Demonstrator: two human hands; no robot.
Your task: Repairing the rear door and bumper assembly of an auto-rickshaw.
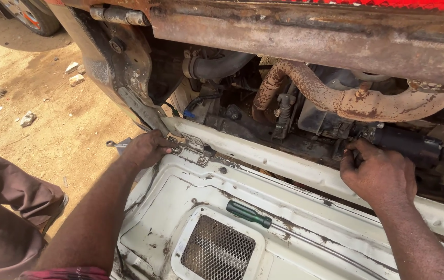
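Observation:
My left hand (146,149) grips a metal wrench (117,144) at a bolt on the hinge bracket (192,143) of a white body panel (294,207). My right hand (380,173) reaches into the engine bay, fingers closed around a small part next to a dark cylindrical unit (407,145); what it holds is hidden. A green-handled screwdriver (248,213) lies on the white panel between my arms.
A rusty exhaust pipe (346,98) curves above my right hand under a rusted beam (310,36). A mesh grille (217,251) sits in the panel. Sandy ground with stones (76,79) lies left, a wheel (27,15) far left. My knee in brown trousers (9,207) is lower left.

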